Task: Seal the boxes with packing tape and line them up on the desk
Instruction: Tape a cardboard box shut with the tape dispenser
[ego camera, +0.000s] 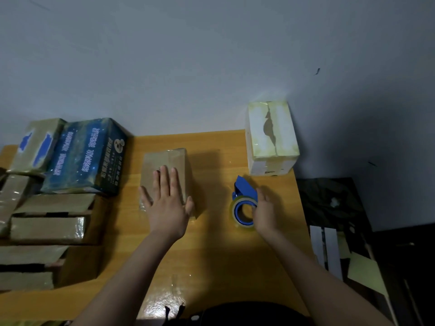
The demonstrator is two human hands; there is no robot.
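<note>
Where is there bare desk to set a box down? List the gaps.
Bare desk lies between the brown box and the white box, beyond the tape dispenser, and toward the near edge between the left hand and right hand. The left side is crowded with stacked boxes.

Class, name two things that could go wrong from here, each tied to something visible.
1. The white box sits near the edge of the desk, far right; a nudge might tip it off.
2. The left hand only lies flat on the brown box, so it may slide when the right hand pulls the tape dispenser across.
</note>
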